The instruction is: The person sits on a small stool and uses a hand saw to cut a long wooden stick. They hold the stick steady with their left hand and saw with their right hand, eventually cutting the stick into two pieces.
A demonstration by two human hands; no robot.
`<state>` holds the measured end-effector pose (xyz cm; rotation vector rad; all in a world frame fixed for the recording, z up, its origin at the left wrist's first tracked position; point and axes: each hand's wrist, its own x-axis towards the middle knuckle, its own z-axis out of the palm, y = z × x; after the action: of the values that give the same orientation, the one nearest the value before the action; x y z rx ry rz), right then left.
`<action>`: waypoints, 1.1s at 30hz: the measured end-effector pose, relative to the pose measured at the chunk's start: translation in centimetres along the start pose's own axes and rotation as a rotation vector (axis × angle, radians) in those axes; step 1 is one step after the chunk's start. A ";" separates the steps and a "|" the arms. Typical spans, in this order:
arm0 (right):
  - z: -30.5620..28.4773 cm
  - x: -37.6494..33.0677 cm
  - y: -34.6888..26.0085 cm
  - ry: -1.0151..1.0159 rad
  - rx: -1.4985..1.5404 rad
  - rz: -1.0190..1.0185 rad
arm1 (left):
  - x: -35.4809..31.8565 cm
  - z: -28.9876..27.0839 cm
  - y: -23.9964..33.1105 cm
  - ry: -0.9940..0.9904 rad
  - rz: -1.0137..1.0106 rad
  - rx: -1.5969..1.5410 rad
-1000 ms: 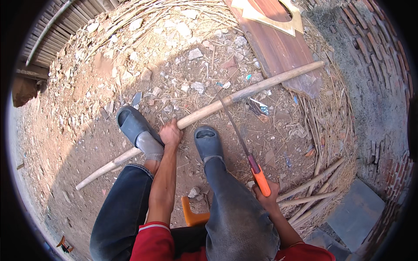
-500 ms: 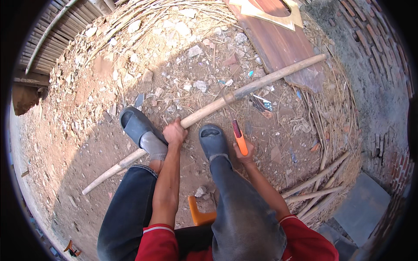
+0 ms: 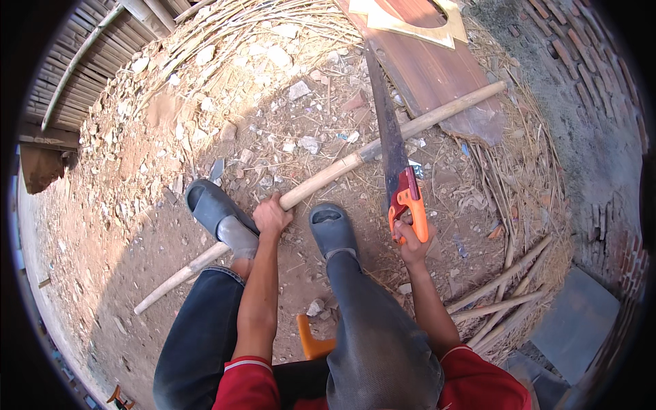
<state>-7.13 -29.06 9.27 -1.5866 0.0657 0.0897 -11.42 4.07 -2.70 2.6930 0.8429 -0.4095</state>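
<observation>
A long wooden pole (image 3: pixel 324 174) runs aslant from lower left to upper right, its far end over a brown board. My left hand (image 3: pixel 272 214) is closed round the pole near its middle, beside my left foot. My right hand (image 3: pixel 413 243) grips the orange and red handle of a hand saw (image 3: pixel 388 130). The saw's dark blade points away from me and crosses the pole just right of a darker band. Whether the blade touches the pole, I cannot tell. My left foot (image 3: pixel 222 212) in a grey slipper rests over the pole; my right foot (image 3: pixel 333 227) stands on the dirt.
A brown board (image 3: pixel 437 75) with a pale cut-out piece (image 3: pixel 410 20) on it lies at the upper right. Thin poles (image 3: pixel 502 301) lie at lower right by a brick wall (image 3: pixel 588 75). Stones and straw litter the ground. An orange curved object (image 3: pixel 313 338) shows between my legs.
The saw has turned from edge-on, so its blade and handle now show broadside. My right hand has moved a little right and nearer me; my left hand keeps its hold.
</observation>
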 end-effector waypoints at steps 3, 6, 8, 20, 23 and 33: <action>-2.4 -0.7 -1.6 0.007 0.018 -0.060 | 0.1 0.1 -0.2 -0.015 0.035 0.002; -4.6 -2.8 -1.4 0.017 0.054 0.015 | 1.4 0.2 -0.6 -0.129 0.027 0.016; -5.3 -4.4 -1.9 0.035 0.079 0.071 | 1.9 -0.1 -1.0 -0.158 0.053 0.002; -8.5 -11.3 -1.3 0.040 -0.259 0.041 | 1.5 -3.3 -1.6 -0.208 0.198 -0.011; -7.5 -10.8 -3.1 -0.059 -0.411 0.147 | 1.4 -2.9 -1.3 -0.234 0.147 0.024; -6.9 -12.9 -3.8 -0.170 -0.390 0.112 | 1.1 -2.9 -4.0 -0.267 0.174 0.222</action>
<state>-19.48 -36.07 14.45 -1.9576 0.0035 0.3417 -12.38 8.74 -1.20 2.7930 0.5099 -0.8428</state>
